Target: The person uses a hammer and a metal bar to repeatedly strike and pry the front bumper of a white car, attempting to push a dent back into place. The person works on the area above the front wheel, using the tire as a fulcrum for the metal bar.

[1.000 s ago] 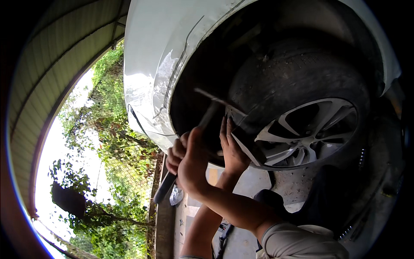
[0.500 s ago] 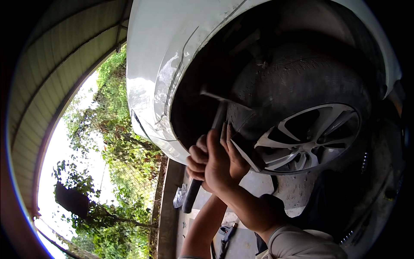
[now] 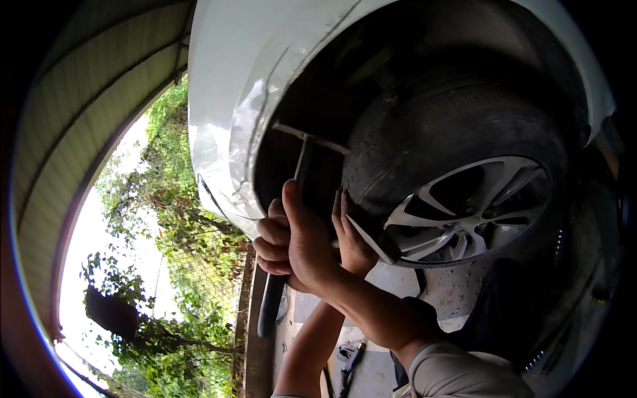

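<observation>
My right hand (image 3: 302, 249) is closed around the dark handle of a body hammer (image 3: 271, 305). Its thumb lies along the shaft, and the slim, long hammer head is up inside the wheel arch, between the fender edge and the tyre (image 3: 458, 132). Behind the right wrist, my left hand (image 3: 355, 249) is closed on a flat dark block (image 3: 373, 235), fingers straight along one side. The block is beside the alloy wheel (image 3: 474, 222). My forearms cross, the right one in front. The pale fender (image 3: 249, 126) has scuffs and a crease near the arch.
Lower down, a dark tool (image 3: 352, 368) with a long handle lies on the floor (image 3: 378, 361). A low ledge (image 3: 259, 358) runs along the left, with trees (image 3: 179, 219) and wire mesh beyond. A ribbed roof (image 3: 86, 113) curves over the upper left.
The hammer and my right hand have swung left, away from the tyre toward the fender edge. My left hand and the block have shifted only slightly.
</observation>
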Demonstrator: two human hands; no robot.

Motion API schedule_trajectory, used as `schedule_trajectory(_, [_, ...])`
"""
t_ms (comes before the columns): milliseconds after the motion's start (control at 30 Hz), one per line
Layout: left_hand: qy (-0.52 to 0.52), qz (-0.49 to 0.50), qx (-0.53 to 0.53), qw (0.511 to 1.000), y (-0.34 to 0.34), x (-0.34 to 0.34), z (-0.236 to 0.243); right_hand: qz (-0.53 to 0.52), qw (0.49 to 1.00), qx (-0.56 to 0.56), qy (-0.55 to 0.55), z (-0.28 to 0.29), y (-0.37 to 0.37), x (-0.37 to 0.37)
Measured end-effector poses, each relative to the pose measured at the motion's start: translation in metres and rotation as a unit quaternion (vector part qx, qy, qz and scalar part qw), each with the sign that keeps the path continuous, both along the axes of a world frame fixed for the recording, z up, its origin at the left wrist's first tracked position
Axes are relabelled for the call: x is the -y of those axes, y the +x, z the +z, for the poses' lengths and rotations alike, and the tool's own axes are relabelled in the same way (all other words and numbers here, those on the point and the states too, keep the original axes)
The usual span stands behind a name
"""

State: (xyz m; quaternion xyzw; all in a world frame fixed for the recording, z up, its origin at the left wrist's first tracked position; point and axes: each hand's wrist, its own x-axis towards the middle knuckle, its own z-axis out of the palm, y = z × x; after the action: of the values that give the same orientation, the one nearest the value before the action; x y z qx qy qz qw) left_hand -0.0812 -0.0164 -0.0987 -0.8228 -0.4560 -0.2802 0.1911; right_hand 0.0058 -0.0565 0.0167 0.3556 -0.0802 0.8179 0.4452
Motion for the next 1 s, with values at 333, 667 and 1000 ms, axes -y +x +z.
schedule_trajectory(333, [0.022, 0.045, -0.002, 0.999, -0.006, -0.005, -0.005, 0.009, 0.999, 0.044, -0.014, 0.0, 0.008, -0.003])
schedule_trajectory(667, [0.037, -0.021, -0.057, 0.997, 0.003, 0.001, 0.006, -0.022, 0.996, 0.08, -0.026, -0.001, 0.005, 0.008])
schedule_trajectory(1000, [0.044, -0.004, -0.039, 0.998, 0.009, 0.004, 0.005, -0.034, 0.998, 0.052, -0.034, -0.013, 0.041, -0.006])
